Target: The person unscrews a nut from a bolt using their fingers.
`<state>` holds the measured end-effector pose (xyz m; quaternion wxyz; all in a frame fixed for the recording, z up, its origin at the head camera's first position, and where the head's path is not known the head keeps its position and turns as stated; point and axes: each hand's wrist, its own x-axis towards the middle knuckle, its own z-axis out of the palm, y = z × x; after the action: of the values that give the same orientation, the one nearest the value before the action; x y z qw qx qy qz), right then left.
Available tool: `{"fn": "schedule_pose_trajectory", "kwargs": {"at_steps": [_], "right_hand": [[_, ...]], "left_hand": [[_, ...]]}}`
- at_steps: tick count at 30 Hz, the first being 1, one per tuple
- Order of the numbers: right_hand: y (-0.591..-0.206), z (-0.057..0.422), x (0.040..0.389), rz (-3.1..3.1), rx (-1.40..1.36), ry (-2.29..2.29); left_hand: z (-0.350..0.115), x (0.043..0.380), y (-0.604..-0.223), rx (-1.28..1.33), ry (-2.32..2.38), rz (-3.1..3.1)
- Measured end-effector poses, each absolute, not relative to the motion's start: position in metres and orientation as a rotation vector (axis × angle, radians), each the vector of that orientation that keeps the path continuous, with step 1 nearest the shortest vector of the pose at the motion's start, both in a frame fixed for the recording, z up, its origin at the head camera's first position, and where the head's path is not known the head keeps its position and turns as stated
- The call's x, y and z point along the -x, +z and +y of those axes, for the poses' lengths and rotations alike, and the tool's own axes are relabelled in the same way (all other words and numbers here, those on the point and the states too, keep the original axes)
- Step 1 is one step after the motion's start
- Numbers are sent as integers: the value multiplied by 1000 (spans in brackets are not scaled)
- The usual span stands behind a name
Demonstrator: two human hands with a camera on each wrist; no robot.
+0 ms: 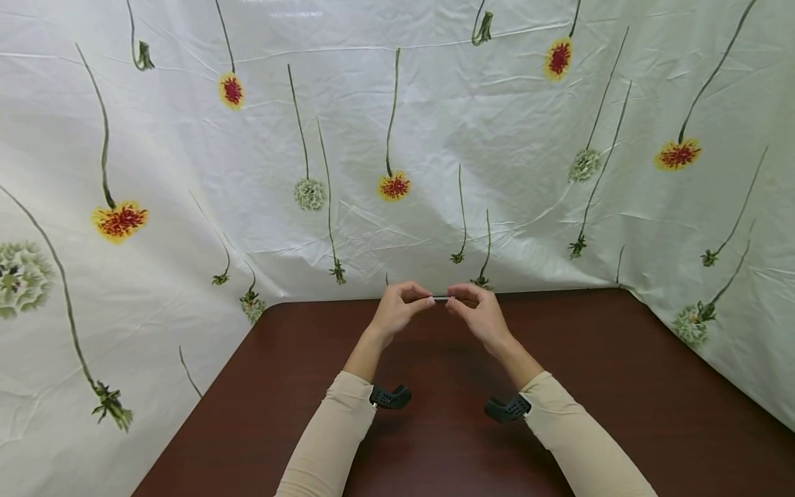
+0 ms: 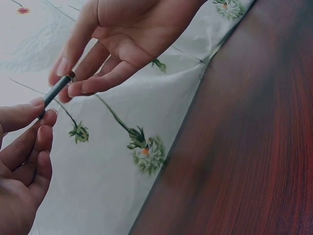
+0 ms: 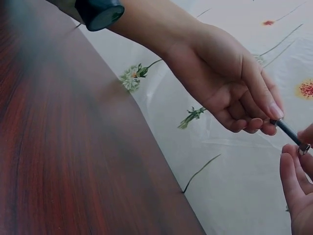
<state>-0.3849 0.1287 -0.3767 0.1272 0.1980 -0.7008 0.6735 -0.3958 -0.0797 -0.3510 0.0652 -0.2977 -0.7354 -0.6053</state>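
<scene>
A slim threaded metal bolt (image 1: pixel 441 298) is held in the air between both hands above the table's far edge. My left hand (image 1: pixel 397 310) pinches one end of the bolt (image 2: pixel 56 91) between thumb and fingertips. At the other end sits a small shiny ring that looks like a nut (image 3: pixel 304 148). The thumb and fingers of my right hand (image 1: pixel 481 317) pinch around that end; its fingertips partly cover the ring. In the left wrist view the bolt slants up toward the right hand (image 2: pixel 132 44).
A dark reddish-brown table (image 1: pixel 435 428) lies beneath the arms. Behind it and along its sides hangs a white sheet (image 1: pixel 435 124) printed with flowers. Black wrist straps with cameras (image 1: pixel 391 397) stick out from both forearms.
</scene>
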Motion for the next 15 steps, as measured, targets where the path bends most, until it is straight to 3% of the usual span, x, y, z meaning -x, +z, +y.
{"fn": "schedule_pose_trajectory", "kwargs": {"at_steps": [15], "right_hand": [[-375,129,385,-2025,-603,1959]], "left_hand": [[-81,397,-351,903,-1819,-2225]]}}
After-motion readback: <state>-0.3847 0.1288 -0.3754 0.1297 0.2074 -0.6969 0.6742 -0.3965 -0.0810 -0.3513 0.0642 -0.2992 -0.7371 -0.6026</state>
